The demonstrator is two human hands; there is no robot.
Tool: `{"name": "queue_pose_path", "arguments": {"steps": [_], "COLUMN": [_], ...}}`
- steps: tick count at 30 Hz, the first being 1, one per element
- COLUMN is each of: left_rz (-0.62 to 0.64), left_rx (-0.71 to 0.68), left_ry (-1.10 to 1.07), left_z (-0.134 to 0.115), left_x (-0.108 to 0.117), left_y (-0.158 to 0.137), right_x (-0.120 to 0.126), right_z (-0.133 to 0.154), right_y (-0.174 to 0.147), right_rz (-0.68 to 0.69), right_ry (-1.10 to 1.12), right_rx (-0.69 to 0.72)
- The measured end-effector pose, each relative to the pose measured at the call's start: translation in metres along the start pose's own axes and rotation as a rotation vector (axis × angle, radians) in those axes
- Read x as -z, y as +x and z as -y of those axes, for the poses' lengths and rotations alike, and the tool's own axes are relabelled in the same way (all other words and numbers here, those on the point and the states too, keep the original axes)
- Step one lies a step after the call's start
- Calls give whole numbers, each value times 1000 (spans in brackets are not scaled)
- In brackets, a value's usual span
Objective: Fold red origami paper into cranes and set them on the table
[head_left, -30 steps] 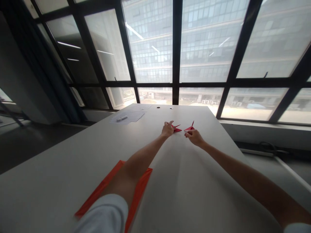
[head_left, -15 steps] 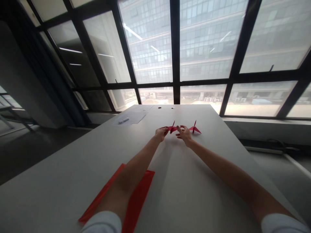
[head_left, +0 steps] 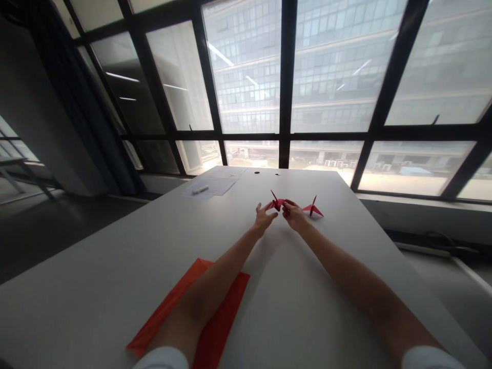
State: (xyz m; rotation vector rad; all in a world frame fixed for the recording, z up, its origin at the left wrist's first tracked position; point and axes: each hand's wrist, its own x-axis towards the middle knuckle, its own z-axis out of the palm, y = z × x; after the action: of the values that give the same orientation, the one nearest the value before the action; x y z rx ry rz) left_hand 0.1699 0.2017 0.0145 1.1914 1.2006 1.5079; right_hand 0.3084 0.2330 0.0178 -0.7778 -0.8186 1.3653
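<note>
A red origami crane (head_left: pixel 277 204) is up between my two hands over the far half of the table. My right hand (head_left: pixel 294 215) pinches its right wing between thumb and fingertips. On the other side, my left hand (head_left: pixel 263 219) has its thumb and fingers spread; its fingertips are close to the left wing, and whether they touch it I cannot tell. A second red paper crane (head_left: pixel 313 208) stands on the table just right of my right hand. Beneath my left forearm lies red-orange paper (head_left: pixel 226 302), partly covered by the arm.
White sheets of paper (head_left: pixel 226 185) lie at the far left of the white table (head_left: pixel 300 307), with a white marker-like stick (head_left: pixel 200 189) on them. Two small round holes are near the far edge. Large windows (head_left: pixel 246 77) rise behind the table.
My left hand has let go of the crane's left wing and spread its fingers. My right hand has closed on the right wing. The crane has turned slightly; the view has shifted a little.
</note>
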Motion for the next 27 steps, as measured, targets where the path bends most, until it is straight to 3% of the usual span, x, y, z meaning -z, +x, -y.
{"name": "queue_pose_path", "arguments": {"steps": [2,7,13,20,27], "left_rz": [-14,113,18,82,28], "left_rx": [-26,-4,26,42,15], "left_ry": [-20,-157,-269,-247,-141], "left_z": [0,-1,4,0,1], "left_x": [1,-5,-11,-9,-11], "left_y": [0,1,1,-2,-4], "right_x": [-1,-4,-8,-4,-3], "right_z": [-2,-10,-16,-11,-18], "right_y": [0,-5,-13,-11,-9], "right_rz": [13,2,-39,88,115], "right_ry": [-10,-81,-205,-162,-67], "right_rx": [-1,18,116,110,28]}}
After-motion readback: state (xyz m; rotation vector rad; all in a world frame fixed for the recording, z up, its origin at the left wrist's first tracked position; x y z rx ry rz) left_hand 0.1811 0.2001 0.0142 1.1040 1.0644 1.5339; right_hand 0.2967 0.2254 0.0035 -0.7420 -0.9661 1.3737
